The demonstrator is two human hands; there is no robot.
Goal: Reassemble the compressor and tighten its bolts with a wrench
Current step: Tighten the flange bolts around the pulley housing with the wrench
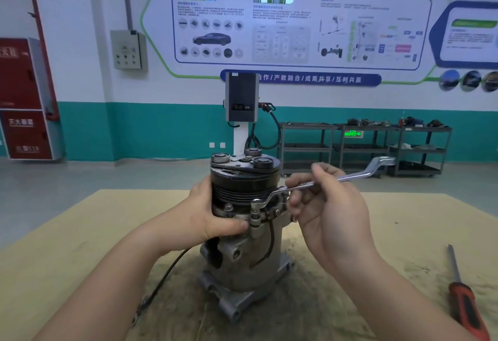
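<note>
Two hands are at work on one grey cast-metal compressor with a black ribbed pulley, which stands upright near the middle of the tan, dust-marked worktop, pulley end up and mounting lugs down. My left hand grips the compressor from its left side, at the joint between the pulley and the housing; the thumb lies across the front of the body and the fingers curl round behind it, out of view. My right hand holds the shank of a long silver offset ring wrench, fingers curled over it and pinching it near the compressor. The ring end of the wrench sits on a bolt head at the front flange of the housing, just below the pulley; the far end of the wrench points up and away to the right, clear of the worktop. Three round fittings stand on the pulley's top face.

A thin black cable runs from the left side of the housing down across the worktop toward its near edge. A second short black wire hangs down the front of the housing. A screwdriver with a red and black handle lies near the right edge of the worktop, well apart from the compressor, its shaft pointing away from me.
</note>
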